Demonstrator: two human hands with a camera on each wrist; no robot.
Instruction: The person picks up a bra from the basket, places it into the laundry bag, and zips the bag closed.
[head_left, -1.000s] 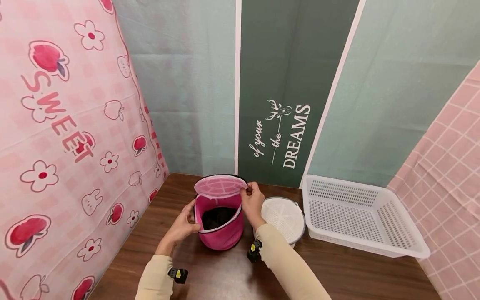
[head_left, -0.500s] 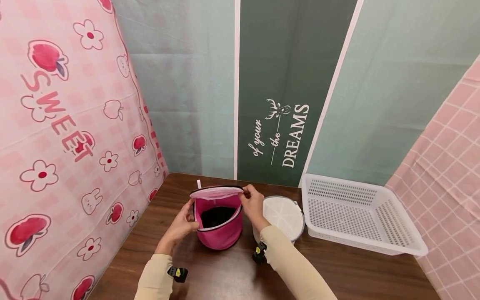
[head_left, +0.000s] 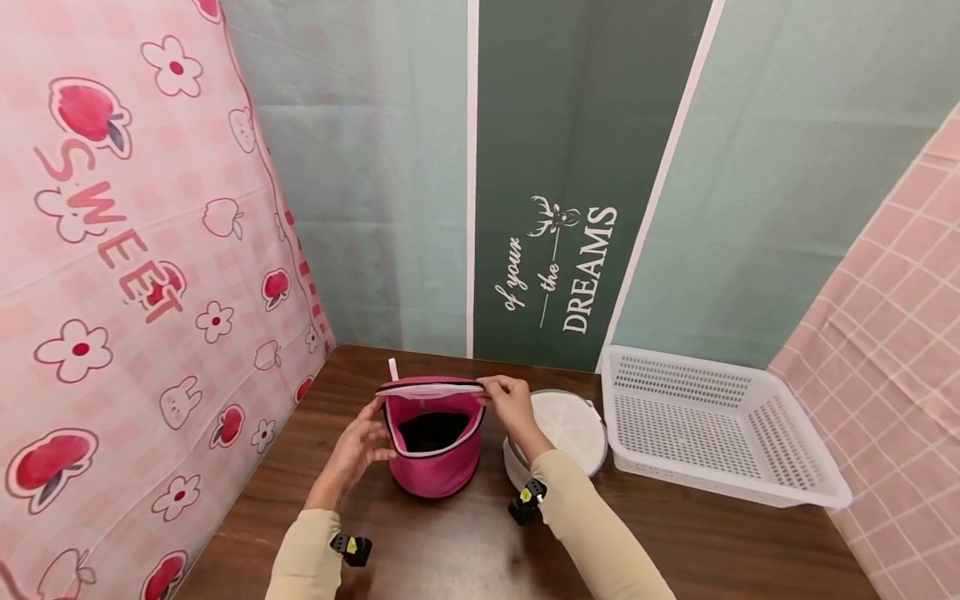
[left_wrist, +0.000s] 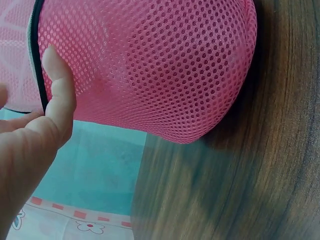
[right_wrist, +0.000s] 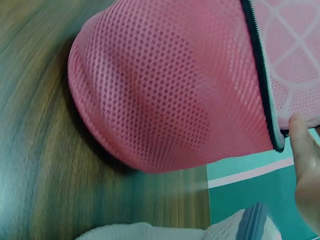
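A pink mesh laundry bag (head_left: 435, 475) with black zipper trim stands upright on the table, its lid (head_left: 427, 385) half raised at the back. Dark cloth (head_left: 431, 432) shows inside. At the lid's right edge my right hand (head_left: 513, 408) pinches the trim; the right wrist view shows a finger (right_wrist: 300, 137) against the lid next to the zipper. My left hand (head_left: 352, 450) rests loosely at the left of the rim, fingers spread. In the left wrist view its thumb (left_wrist: 61, 90) lies over the outer mesh near the black trim.
A round white mesh bag (head_left: 566, 429) with grey trim stands right of the pink one, partly behind my right forearm. A white plastic basket (head_left: 720, 483) sits farther right on the wooden table (head_left: 442, 558). Printed cloths hang at the back and sides.
The lid has tilted forward and down from its raised position, with my right hand at its edge. My left hand has loosened and shifted slightly left. A white tab now shows behind the lid.
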